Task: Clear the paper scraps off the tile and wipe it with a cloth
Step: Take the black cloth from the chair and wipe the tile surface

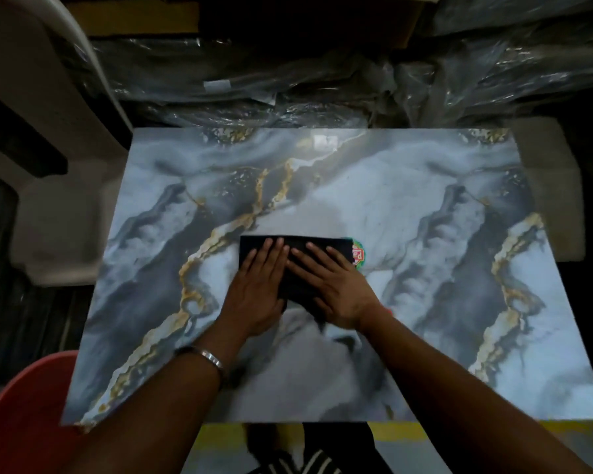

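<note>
A large glossy marble-patterned tile [408,206], grey-blue with gold veins, lies flat in front of me. A folded black cloth [298,244] rests near its middle. My left hand [259,283] and my right hand [336,285] both press flat on the cloth, fingers stretched out side by side. A round green and red sticker [358,256] shows on the tile at the cloth's right edge, partly covered by it. No paper scraps are visible on the tile.
A white plastic chair [48,138] stands at the left and a red plastic seat [24,412] at the lower left. Dark plastic-wrapped bundles [322,80] lie behind the tile. A light block [545,186] supports the tile's right side.
</note>
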The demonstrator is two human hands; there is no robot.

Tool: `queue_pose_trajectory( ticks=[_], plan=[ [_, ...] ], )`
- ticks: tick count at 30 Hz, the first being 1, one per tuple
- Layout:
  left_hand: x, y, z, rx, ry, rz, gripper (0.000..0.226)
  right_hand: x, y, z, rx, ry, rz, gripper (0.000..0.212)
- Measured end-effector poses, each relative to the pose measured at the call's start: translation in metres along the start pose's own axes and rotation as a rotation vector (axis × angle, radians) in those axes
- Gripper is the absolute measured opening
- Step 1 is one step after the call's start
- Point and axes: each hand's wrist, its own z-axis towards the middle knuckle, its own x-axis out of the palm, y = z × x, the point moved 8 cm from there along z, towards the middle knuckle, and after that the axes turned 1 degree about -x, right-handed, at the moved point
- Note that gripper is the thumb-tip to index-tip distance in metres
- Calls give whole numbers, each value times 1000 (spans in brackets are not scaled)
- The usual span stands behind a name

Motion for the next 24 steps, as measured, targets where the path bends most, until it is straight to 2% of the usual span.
queue_pose_trajectory(
  ticks=[9, 14, 19, 24],
  plan=[
    [-17, 76, 217, -28, 3, 105, 83, -44, -173, 143, 29, -52, -79, 67],
    [-33, 103, 294, -49, 53, 79, 88, -59, -231, 194, 9, -48, -73, 69],
    [-40, 102, 309, -78, 89, 28, 90, -66, -237, 199, 46, -16, -22, 72],
    [-30, 69, 260, -54, 81, 70, 90, -63, -205, 148, 7, -31, -23, 71]
  ],
)
